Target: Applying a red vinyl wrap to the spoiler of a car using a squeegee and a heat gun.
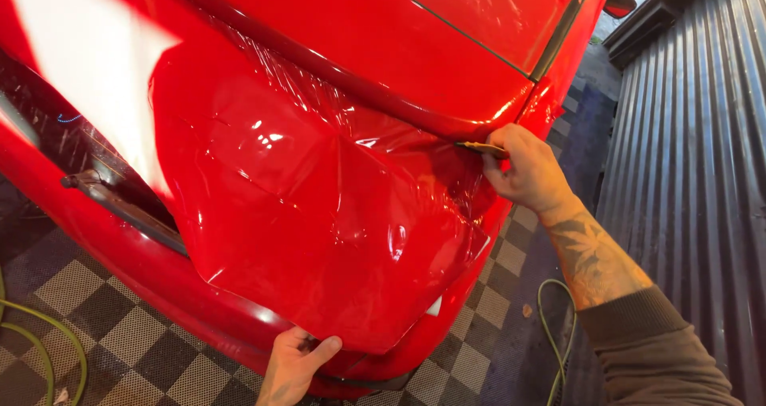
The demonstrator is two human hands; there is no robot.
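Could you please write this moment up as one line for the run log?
left hand: grips film's lower edge | right hand: presses small flat tool at panel seam | red film: wrinkled over red car bumper

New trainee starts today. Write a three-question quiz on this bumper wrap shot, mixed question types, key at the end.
1. True or false: the right hand holds a flat tool against the seam under the bonnet.
2. What does the left hand grip?
A. the green hose
B. the lower edge of the red film
C. the mirror
3. Fill in: the floor is laid with ____ tiles.

Key: 1 true; 2 B; 3 checkered
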